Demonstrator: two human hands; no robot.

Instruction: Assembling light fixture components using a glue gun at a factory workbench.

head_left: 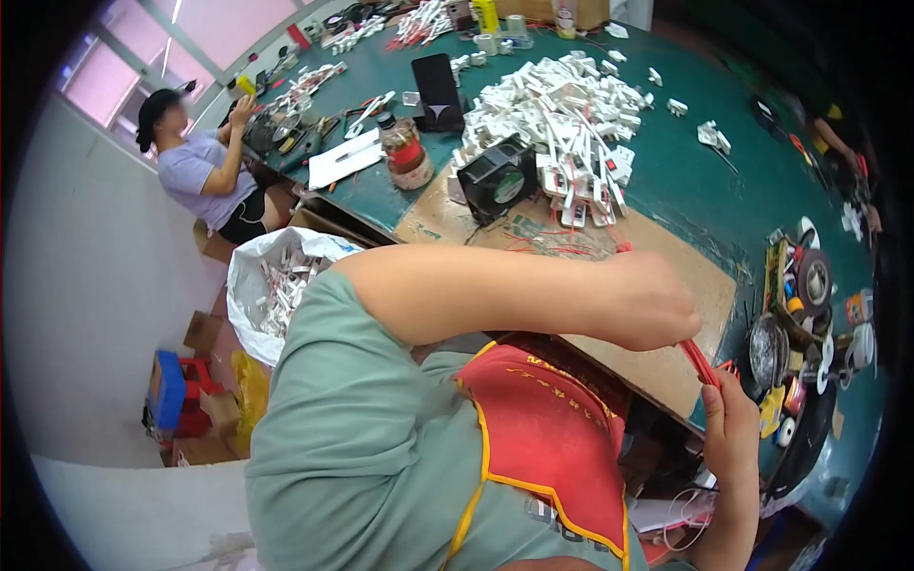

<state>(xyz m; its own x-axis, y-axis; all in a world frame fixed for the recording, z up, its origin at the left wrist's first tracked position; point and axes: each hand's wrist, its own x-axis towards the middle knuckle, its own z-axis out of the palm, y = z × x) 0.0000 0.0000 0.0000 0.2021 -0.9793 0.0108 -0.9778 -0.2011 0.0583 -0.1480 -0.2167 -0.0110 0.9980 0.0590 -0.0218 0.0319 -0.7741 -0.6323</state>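
Observation:
A bundle of red wires (700,362) stretches between my two hands at the table's near edge on the right. My left hand (652,305), its forearm crossing in front of me, is closed around the upper end, and its fingertips are partly hidden. Lower down, my right hand (728,419) pinches the other end between thumb and fingers. Beyond my left forearm, thin loose red wires (547,238) lie on the brown work board (700,276). A large heap of small white plastic parts (557,105) rises behind the board, some with red wires attached.
A black fan (497,181), a jar (405,157) and a phone (438,90) stand left of the heap. Tape rolls (814,281) and tools crowd the right side. A white sack (249,285) of parts stands at my left. Another person (205,171) sits at far left.

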